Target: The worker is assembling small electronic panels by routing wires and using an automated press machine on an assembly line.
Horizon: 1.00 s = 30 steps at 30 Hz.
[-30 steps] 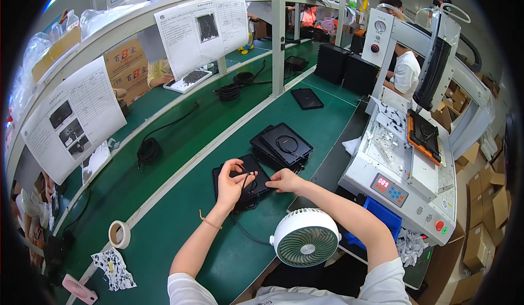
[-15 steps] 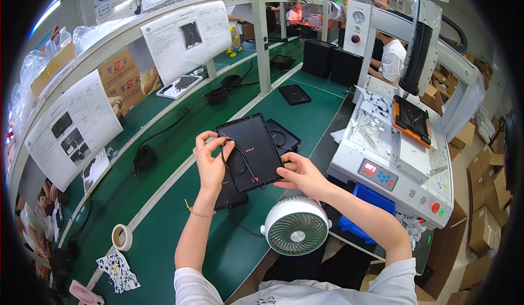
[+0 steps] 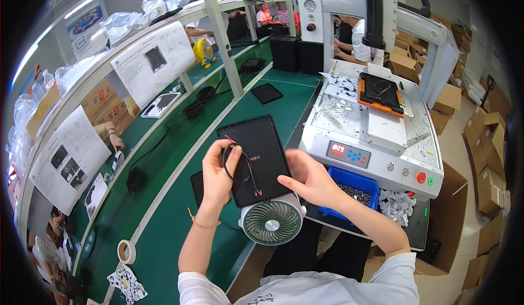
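A flat black rectangular panel (image 3: 265,149) with a raised rim is held up in front of me, tilted, its inner face toward me. My left hand (image 3: 217,169) grips its left side and pinches a loop of thin black cable (image 3: 250,168) against it. The cable ends in red and black wires near the panel's lower edge. My right hand (image 3: 311,178) is at the right edge, thumb on the front and fingers partly behind, slightly blurred. Just below the panel stands a white and green fan (image 3: 272,224), its top partly covered. Another black piece (image 3: 197,188) lies behind my left hand.
On the right, a white benchtop machine (image 3: 376,160) carries an orange fixture (image 3: 380,108) with a black panel in it. Below sits a blue bin (image 3: 375,191) of small metal parts. A tape roll (image 3: 126,252) lies left. A co-worker's hand (image 3: 113,137) reaches through the rack.
The view has turned right and the held panel now overlaps the fan. My right-hand fingers have shifted at its edge. The machine's black head is farther from the fixture. A co-worker's hand has appeared.
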Each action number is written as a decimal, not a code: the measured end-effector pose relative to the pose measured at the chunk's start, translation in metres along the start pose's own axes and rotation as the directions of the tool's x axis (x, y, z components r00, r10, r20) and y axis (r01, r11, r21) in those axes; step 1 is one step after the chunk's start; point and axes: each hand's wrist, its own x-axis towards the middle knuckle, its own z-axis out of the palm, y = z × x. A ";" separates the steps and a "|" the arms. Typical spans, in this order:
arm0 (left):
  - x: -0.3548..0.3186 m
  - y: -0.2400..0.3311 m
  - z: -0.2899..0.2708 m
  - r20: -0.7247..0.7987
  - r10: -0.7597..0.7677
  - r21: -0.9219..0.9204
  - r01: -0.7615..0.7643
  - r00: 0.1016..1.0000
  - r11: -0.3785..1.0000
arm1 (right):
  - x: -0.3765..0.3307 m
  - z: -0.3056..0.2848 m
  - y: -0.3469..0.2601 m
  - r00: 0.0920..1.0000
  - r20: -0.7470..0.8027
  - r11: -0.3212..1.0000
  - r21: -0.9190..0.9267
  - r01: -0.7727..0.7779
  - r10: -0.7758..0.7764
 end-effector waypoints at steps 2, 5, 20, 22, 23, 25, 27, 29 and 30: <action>-0.015 0.006 0.020 0.051 -0.026 -0.013 0.027 0.998 1.000 | -0.004 -0.010 -0.020 0.891 -0.195 0.769 -0.599 0.223 -0.410; -0.031 0.005 0.045 0.076 0.017 -0.023 -0.015 0.997 1.000 | -0.018 -0.011 -0.048 0.948 -0.134 0.817 -0.551 0.171 -0.289; -0.037 -0.003 0.071 0.010 0.007 -0.245 -0.005 1.000 0.970 | -0.058 -0.014 -0.048 0.968 -0.243 0.956 -0.268 -0.123 0.057; -0.038 -0.003 0.073 -0.042 0.031 -0.235 -0.040 0.999 0.971 | -0.059 -0.016 -0.050 0.972 -0.231 0.954 -0.278 -0.116 0.051; -0.038 -0.005 0.073 -0.040 0.031 -0.235 -0.040 0.999 0.971 | -0.058 -0.019 -0.053 0.977 -0.209 0.941 -0.319 -0.116 0.049; -0.038 -0.008 0.070 0.030 0.033 -0.164 -0.027 0.999 0.986 | -0.055 -0.022 -0.050 0.975 -0.219 0.919 -0.391 -0.057 -0.032; -0.046 -0.007 0.074 0.102 0.016 -0.104 -0.005 0.995 0.995 | -0.052 -0.021 -0.050 0.949 -0.265 0.899 -0.436 0.042 -0.173; -0.054 -0.002 0.079 0.184 0.012 -0.022 -0.008 0.983 1.000 | -0.048 -0.024 -0.044 0.954 -0.213 0.867 -0.492 0.083 -0.212; -0.055 -0.013 0.075 0.251 0.089 0.066 -0.109 0.964 0.992 | -0.047 -0.024 -0.039 0.956 -0.153 0.830 -0.543 0.129 -0.249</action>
